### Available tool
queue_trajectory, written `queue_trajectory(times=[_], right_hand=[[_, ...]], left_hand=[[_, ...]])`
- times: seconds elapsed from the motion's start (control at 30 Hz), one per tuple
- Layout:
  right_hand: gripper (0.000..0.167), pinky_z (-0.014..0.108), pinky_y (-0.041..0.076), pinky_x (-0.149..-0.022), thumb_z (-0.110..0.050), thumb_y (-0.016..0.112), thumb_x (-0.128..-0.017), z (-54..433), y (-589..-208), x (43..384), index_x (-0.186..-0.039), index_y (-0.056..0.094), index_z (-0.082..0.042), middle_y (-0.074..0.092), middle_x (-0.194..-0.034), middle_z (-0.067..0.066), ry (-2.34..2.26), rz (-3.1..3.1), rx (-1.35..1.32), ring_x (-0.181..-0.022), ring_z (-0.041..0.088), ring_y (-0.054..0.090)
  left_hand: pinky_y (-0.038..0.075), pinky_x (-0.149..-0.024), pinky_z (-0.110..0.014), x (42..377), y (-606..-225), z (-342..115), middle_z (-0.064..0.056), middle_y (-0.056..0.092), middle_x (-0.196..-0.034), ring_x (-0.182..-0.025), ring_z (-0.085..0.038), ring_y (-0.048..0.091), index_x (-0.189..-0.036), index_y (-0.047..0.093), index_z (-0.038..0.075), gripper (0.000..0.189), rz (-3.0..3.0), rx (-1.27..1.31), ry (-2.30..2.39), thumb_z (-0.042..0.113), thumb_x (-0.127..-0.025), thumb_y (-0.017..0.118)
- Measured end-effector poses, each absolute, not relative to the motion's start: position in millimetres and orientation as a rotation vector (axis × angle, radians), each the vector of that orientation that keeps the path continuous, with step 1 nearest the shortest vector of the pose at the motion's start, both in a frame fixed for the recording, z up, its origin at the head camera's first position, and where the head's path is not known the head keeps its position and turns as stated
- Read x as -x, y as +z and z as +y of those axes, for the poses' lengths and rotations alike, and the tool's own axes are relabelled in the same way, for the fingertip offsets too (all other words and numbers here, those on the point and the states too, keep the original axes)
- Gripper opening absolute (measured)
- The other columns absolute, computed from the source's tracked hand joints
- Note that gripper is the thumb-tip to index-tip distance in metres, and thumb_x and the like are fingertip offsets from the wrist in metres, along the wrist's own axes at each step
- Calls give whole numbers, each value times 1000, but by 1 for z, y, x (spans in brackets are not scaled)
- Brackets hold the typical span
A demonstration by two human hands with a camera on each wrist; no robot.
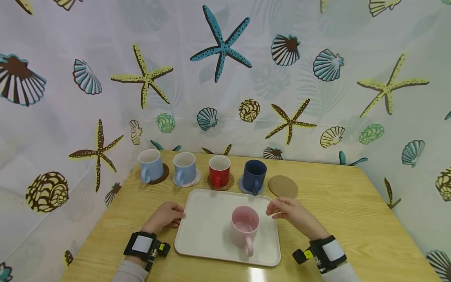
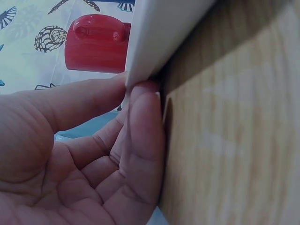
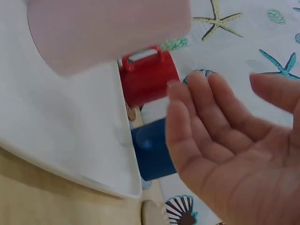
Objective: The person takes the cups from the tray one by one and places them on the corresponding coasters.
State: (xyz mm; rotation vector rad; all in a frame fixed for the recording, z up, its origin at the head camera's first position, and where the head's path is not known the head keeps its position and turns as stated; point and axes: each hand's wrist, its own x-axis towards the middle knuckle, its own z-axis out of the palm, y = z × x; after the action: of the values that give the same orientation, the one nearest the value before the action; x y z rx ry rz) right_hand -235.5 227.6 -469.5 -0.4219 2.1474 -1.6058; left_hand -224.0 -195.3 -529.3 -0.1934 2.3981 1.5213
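A white tray [image 1: 208, 235] lies on the wooden table, with a pink mug [image 1: 243, 231] standing right of its middle, handle toward me. My left hand [image 1: 165, 216] pinches the tray's left edge; in the left wrist view the thumb [image 2: 93, 98] is on top and curled fingers sit beneath the rim. Over the tray's right edge my right hand [image 1: 290, 213] hovers with loosely bent fingers and nothing in them. The right wrist view shows its palm [image 3: 234, 159] beside the tray, apart from the pink mug [image 3: 108, 33].
Behind the tray, two light blue mugs [image 1: 152, 162] [image 1: 184, 166], a red mug [image 1: 219, 170] and a dark blue mug [image 1: 254, 174] stand on coasters. A bare tan coaster [image 1: 283, 186] lies at the row's right end. A patterned curtain [image 1: 225, 98] rises behind the table.
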Motion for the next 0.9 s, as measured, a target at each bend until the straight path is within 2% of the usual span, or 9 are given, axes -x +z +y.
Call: queue_trajectory(times=[0.1,0.33,0.43,0.57,0.73,0.83,0.9], right_hand=[[45,32,55,-91,-32,43,-105,227,-475,222,-113,61,9,69,-109,9,-1545,1965,550,-104,15,65],[39,40,55,-94,-21,40,-106,202,-495,196,-125,59,7,69,-117,2,-1495,1562,680,-112,15,62],[39,42,54,-95,-18,40,-106,193,-500,190,-124,54,13,69,-115,-1,-1510,1466,707,-110,12,61],[42,40,55,-94,-18,41,-105,187,-503,186,-118,48,22,69,-106,-2,-1526,1445,731,-105,11,61],[47,35,56,-88,-20,43,-105,188,-502,184,-109,45,27,66,-96,-2,-1546,1536,709,-95,10,60],[47,34,57,-83,-21,44,-105,192,-500,185,-104,45,26,63,-90,-3,-1585,1625,652,-89,10,59],[43,34,58,-81,-22,46,-104,194,-499,187,-99,48,21,62,-87,-3,-1615,1696,601,-86,11,59]], left_hand=[[53,-56,-25,224,-528,-196,-7,60,-76,-64,-14,57,-101,63,-7,17,2399,172,1525,6,-90,64],[53,-56,-25,223,-528,-196,-7,60,-75,-64,-14,56,-101,63,-6,17,2408,186,1522,7,-90,65],[53,-56,-24,222,-529,-195,-7,60,-76,-64,-14,57,-103,63,-6,17,2405,189,1523,7,-91,64],[53,-56,-24,223,-530,-195,-7,60,-76,-65,-14,56,-102,64,-5,16,2408,206,1524,7,-91,64],[53,-56,-24,223,-531,-195,-7,60,-75,-64,-14,56,-100,64,-4,14,2411,234,1523,6,-91,64],[53,-56,-24,223,-532,-195,-7,60,-76,-65,-14,57,-100,64,-4,14,2413,232,1525,6,-91,64],[53,-56,-24,224,-531,-195,-7,60,-76,-65,-14,56,-100,64,-4,14,2416,229,1526,6,-91,64]])
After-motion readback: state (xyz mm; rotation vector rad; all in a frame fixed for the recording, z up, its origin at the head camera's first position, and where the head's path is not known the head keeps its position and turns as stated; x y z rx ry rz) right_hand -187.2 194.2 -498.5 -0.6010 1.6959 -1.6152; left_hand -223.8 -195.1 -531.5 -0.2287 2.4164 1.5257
